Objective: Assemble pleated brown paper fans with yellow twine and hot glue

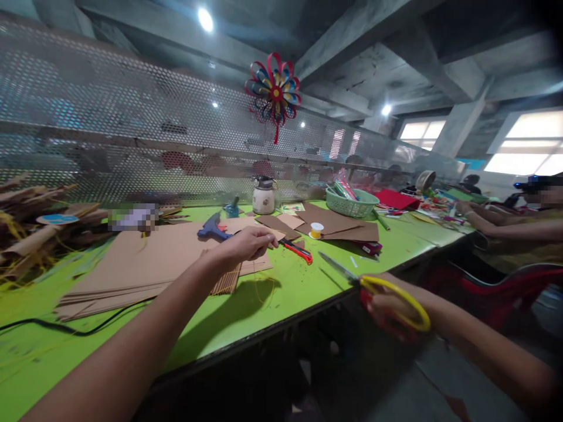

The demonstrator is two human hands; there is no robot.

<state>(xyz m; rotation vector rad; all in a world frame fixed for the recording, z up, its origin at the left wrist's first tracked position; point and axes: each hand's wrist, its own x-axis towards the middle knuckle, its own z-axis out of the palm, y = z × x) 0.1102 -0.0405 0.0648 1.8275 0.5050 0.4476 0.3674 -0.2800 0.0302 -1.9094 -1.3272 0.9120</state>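
Scissors (362, 281), partly blurred, partly hide the right hand (387, 302).

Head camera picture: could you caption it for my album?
At a green worktable, the right hand holds yellow-and-red scissors while the left hand is near a red cutter.

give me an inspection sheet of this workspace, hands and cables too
Surface: glossy bright green tabletop, dark specks on it.
Job's things: long-bladed metal scissors with yellow and red handles; orange-and-black utility knife lying near the left hand.
Clutter: flat brown cardboard sheets, blue glue gun, round pale-green plastic basket.
Hands: right hand grips the scissors, blurred; left fingers curled, hold unclear.
Cables: thin black cable on the left.
Surroundings: grey perforated metal panel behind; another person's arm at right.
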